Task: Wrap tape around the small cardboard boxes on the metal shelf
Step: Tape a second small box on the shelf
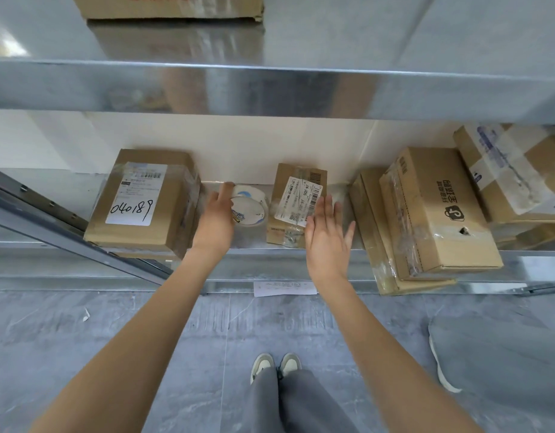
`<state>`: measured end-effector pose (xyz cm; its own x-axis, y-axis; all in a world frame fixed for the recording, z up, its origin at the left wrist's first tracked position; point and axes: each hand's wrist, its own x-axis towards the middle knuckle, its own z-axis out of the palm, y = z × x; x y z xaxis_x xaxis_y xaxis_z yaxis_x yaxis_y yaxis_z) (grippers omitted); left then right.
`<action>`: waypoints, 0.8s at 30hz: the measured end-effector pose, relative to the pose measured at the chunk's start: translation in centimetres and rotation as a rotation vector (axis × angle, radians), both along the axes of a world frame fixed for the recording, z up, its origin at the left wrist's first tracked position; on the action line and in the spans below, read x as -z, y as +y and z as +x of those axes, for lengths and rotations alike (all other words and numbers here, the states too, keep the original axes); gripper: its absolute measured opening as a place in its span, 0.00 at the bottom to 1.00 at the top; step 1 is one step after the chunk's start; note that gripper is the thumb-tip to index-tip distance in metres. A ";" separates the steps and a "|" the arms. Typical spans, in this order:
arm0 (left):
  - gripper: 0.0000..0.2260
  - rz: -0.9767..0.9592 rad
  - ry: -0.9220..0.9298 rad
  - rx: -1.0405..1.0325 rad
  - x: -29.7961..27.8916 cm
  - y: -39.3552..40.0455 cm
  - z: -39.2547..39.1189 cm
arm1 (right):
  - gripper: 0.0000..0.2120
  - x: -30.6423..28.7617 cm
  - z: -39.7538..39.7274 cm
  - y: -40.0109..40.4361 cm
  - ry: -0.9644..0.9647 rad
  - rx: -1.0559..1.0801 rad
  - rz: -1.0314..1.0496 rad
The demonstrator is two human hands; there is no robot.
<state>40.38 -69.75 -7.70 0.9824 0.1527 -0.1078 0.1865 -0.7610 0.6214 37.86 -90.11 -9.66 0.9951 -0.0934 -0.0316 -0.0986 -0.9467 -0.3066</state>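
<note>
A small cardboard box [296, 189] with a white label lies on the metal shelf [248, 245], wrapped in clear tape. To its left sits a roll of clear tape [254, 207] with a white printed core. My left hand [215, 221] rests against the roll's left side, the thumb stretched up along its rim. My right hand [326, 235] hovers with straight, spread fingers over the small box's front right corner; contact with the box cannot be told.
A larger box marked 040189 [145, 198] stands left of the roll. Stacked boxes [432, 214] fill the shelf's right side. An upper shelf [270, 89] overhangs with a box on it. Another person's leg and shoe [476, 354] stand at the right on the grey floor.
</note>
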 end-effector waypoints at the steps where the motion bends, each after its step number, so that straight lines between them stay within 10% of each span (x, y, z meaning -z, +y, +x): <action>1: 0.23 -0.060 0.017 -0.039 0.4 -0.2 0.0 | 0.25 -0.1 0.1 0.0 0.001 -0.009 -0.021; 13: 0.21 -0.276 -0.024 -0.090 1.8 0.3 -0.2 | 0.44 0.0 0.1 6.2 0.027 -0.187 -0.227; 20: 0.20 -1.287 0.213 -0.595 1.8 -4.3 -1.6 | 0.35 0.1 0.3 5.6 -0.004 -0.185 -0.190; 24: 0.22 -1.224 0.359 -0.464 0.9 -5.6 -2.0 | 0.34 -0.2 0.0 4.3 -0.083 -0.127 -0.051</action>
